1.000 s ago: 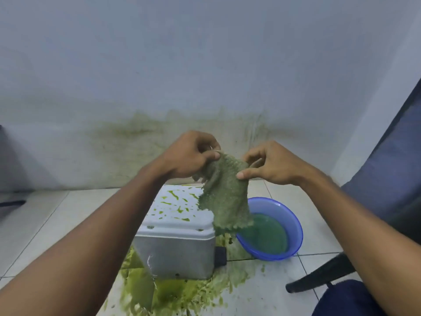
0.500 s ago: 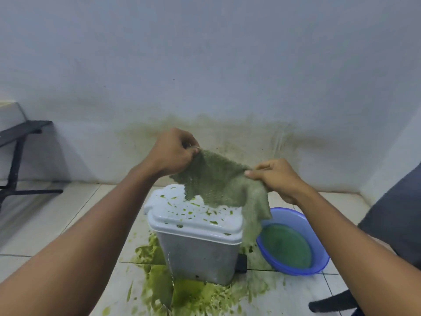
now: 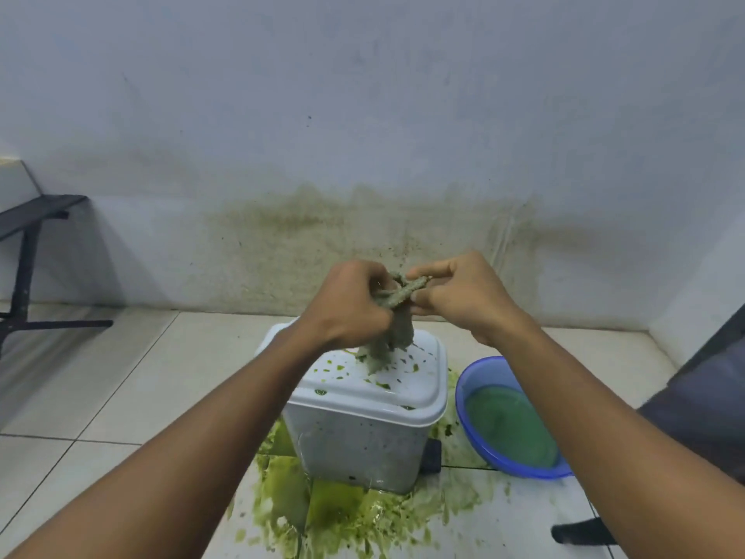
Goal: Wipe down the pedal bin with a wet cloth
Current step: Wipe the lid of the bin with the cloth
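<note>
The pedal bin (image 3: 358,445) stands on the tiled floor, grey-sided with a white lid (image 3: 419,393) spotted with green flecks. Its black pedal (image 3: 431,457) sticks out at the lower right. Above the lid, my left hand (image 3: 346,306) and my right hand (image 3: 459,296) are close together, both gripping the green wet cloth (image 3: 397,312). The cloth is bunched into a twisted rope between the hands. Its lower end hangs down and touches the lid.
A blue basin (image 3: 483,373) of green water sits on the floor right of the bin. Green slime (image 3: 342,514) is spread on the tiles around the bin's base. A stained wall is behind, a black metal frame (image 3: 24,268) at far left, a dark chair (image 3: 701,401) at right.
The cloth was spread out between my hands; now the hands have come together and the cloth is bunched and twisted over the lid. The view has shifted left.
</note>
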`<state>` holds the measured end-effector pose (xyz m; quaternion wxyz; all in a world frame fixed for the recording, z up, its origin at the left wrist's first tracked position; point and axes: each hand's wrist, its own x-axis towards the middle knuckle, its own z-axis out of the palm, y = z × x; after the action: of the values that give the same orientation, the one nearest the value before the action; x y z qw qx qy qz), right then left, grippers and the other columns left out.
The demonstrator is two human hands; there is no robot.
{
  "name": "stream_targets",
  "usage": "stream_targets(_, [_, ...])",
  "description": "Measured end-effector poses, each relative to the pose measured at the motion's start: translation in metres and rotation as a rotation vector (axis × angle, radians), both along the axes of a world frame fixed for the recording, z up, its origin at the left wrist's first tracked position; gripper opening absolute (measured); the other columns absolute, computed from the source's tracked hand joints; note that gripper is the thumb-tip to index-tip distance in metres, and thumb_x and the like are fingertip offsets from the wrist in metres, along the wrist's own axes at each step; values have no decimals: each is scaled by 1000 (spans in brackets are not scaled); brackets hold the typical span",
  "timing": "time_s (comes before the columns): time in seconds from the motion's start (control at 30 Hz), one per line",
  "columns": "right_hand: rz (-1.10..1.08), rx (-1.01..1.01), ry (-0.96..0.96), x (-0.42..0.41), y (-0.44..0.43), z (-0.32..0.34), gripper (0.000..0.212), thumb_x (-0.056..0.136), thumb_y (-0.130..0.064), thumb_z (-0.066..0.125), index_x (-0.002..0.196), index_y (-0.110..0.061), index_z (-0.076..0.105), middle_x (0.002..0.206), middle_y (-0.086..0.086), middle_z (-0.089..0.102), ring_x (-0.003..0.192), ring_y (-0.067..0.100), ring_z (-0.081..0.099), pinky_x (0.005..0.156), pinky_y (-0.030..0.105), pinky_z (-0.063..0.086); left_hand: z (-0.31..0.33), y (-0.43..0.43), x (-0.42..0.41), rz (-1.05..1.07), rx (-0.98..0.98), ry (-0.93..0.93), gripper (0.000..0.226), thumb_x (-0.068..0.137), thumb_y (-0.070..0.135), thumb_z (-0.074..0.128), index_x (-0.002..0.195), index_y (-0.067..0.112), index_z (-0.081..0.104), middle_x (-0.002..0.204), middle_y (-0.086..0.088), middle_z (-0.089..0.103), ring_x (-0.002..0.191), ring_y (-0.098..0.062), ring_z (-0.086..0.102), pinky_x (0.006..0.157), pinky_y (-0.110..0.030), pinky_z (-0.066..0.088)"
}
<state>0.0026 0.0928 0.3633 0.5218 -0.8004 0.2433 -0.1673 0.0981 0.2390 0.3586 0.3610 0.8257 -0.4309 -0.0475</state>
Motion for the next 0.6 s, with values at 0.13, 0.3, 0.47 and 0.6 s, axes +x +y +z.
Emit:
stream_targets(0.13, [117,-518,47,0,-7,-1,14,73,-20,82,85,-28,80,69,-11,70,70,10,66,69,29,53,25,14,17,-115,123,106,26,64,14,57,83,19,74,64,1,70,57,-17,62,48,-33,51])
stream_targets(0.3, [263,-360,-53,-2,-5,16,19,68,-20,92,81,-18,79,100,-4,72,90,15,69,79,35,59,49,33,40,-245,203,299,35,69,-3,55,94,12,75,56,2,64,48,-14,56,51,-27,48])
stream_targets(0.47, [285,-193,-7,22,-8,5,19,70,-4,89,80,-3,74,76,17,73,61,20,71,65,43,63,37,21,71,-143,257,199,32,70,7,61,95,20,78,73,3,74,62,-7,64,64,-27,52])
stream_targets(0.6, [107,-384,238,42,-26,-50,51,75,-30,87,123,-23,69,116,-3,69,104,17,66,95,41,55,-31,-2,83,122,312,-64,49,84,8,64,132,16,64,130,-5,66,120,-20,61,100,-33,49])
